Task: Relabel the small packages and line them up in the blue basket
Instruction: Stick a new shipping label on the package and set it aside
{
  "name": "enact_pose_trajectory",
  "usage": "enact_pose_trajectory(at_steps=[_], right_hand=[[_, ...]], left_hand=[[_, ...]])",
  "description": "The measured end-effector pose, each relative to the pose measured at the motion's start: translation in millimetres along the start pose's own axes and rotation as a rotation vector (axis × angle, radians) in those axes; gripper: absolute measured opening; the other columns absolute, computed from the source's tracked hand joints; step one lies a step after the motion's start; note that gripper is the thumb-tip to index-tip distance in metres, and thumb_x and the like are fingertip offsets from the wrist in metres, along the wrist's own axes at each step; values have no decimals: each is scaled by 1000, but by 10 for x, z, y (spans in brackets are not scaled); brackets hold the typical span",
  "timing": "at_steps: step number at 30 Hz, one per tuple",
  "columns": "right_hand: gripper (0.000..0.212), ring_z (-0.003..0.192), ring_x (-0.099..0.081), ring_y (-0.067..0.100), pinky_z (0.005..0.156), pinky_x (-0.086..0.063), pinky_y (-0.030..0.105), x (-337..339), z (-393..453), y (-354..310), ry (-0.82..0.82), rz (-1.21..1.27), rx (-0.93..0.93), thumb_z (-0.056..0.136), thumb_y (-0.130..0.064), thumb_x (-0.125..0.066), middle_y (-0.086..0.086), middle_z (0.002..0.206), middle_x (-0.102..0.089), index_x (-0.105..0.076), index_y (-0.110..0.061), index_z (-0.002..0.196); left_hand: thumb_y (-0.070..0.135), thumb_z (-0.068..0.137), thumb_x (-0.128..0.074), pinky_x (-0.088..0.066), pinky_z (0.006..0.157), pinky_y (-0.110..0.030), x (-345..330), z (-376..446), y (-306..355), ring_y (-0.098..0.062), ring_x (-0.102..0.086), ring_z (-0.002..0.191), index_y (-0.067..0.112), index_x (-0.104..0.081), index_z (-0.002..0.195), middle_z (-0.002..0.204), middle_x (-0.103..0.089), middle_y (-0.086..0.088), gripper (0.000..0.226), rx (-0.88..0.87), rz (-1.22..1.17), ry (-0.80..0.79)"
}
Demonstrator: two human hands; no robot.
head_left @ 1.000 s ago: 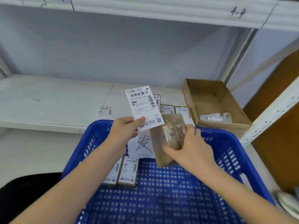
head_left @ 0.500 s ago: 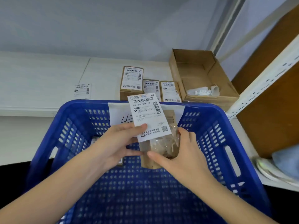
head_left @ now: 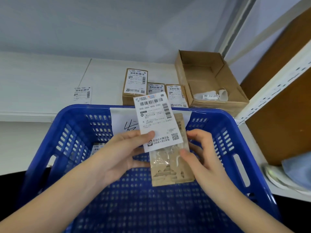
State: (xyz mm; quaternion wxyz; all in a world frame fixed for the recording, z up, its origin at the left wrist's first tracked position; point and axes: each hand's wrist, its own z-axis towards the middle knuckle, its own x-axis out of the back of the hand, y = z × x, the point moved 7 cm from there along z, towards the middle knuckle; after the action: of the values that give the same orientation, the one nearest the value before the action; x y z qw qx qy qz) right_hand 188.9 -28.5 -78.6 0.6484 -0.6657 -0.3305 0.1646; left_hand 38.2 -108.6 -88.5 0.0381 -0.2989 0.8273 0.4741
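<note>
Small package [head_left: 170, 163]: a brown pouch with a clear window, held above the middle of the blue basket [head_left: 242, 158], tilted slightly, its upper part covered by a white shipping label [head_left: 157, 122].

I log the scene from left to right. On the white shelf [head_left: 42, 76] at far left, one loose label [head_left: 82, 95] lies flat, well apart from the rest. Inside the basket near its left wall, a labelled package [head_left: 97, 147] is partly hidden behind the left hand [head_left: 117, 153]. I see that hand's thumb pressed on the lower left part of the shipping label, pinching it; the other fingers run under the label and pouch, and I cannot tell how they lie. A white paper with a handwritten mark [head_left: 126, 123] hangs on the basket's far wall, behind the label.

Beyond the far rim, three labelled brown boxes [head_left: 135, 83] stand side by side on the shelf; the left one sits highest.

The right hand [head_left: 200, 153] grips the pouch's right edge, thumb on the front face, fingers curled behind.

Farther right, an open cardboard box [head_left: 210, 76] sits on the shelf with a crumpled white scrap [head_left: 212, 95] inside. At the right edge, a white perforated upright [head_left: 276, 83] borders a brown panel [head_left: 286, 118].
</note>
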Motion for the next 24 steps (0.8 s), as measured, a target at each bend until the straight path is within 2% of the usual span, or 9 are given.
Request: enact_pose_trajectory(at_steps=[4, 6, 8, 10, 17, 24], right_hand=[[10, 121, -49, 5, 95, -49, 34, -34, 25, -67, -42, -53, 58, 93, -39, -51, -11, 128, -50, -50, -45, 101], [13, 115, -54, 6, 93, -51, 36, -11, 45, -101, -47, -59, 51, 90, -45, -47, -8, 123, -55, -57, -41, 98], [29, 106, -59, 6, 91, -51, 30, 27, 73, -127, -42, -18, 30, 81, -42, -46, -8, 114, -63, -63, -28, 100], [34, 100, -63, 6, 87, -52, 24, 44, 95, -159, -46, 21, 22, 80, -38, -47, -8, 106, -67, -66, -20, 101], [14, 99, -65, 7, 85, -54, 24, 69, 125, -98, -13, 74, 1, 87, -12, -59, -8, 105, -70, -69, -14, 96], [15, 104, -62, 4, 90, -52, 23, 59, 141, -25, 22, 53, 1, 85, -11, -62, -5, 115, -65, -70, -14, 98]], left_hand=[[21, 77, -65, -59, 75, -46, 32, 4, 58, -24, -69, 97, 10, -70, 111, 107, -73, -7, 35, -17, -13, 12], [20, 77, -65, -59, 77, -47, 40, 5, 58, -25, -69, 99, 11, -70, 111, 107, -73, -7, 36, -20, -6, 13], [20, 76, -65, -59, 77, -48, 45, 5, 46, -26, -69, 100, 10, -70, 112, 108, -72, -7, 37, -21, -3, 18], [21, 76, -65, -59, 76, -48, 50, 6, 36, -27, -68, 101, 10, -69, 113, 108, -72, -7, 39, -18, -4, 24], [21, 78, -64, -56, 81, -51, 71, 6, 28, -28, -67, 104, 10, -68, 115, 109, -72, -6, 38, -41, 39, 30], [20, 81, -63, -55, 84, -54, 69, 16, 28, -27, -66, 106, 10, -67, 116, 110, -72, -4, 36, -63, 63, 41]])
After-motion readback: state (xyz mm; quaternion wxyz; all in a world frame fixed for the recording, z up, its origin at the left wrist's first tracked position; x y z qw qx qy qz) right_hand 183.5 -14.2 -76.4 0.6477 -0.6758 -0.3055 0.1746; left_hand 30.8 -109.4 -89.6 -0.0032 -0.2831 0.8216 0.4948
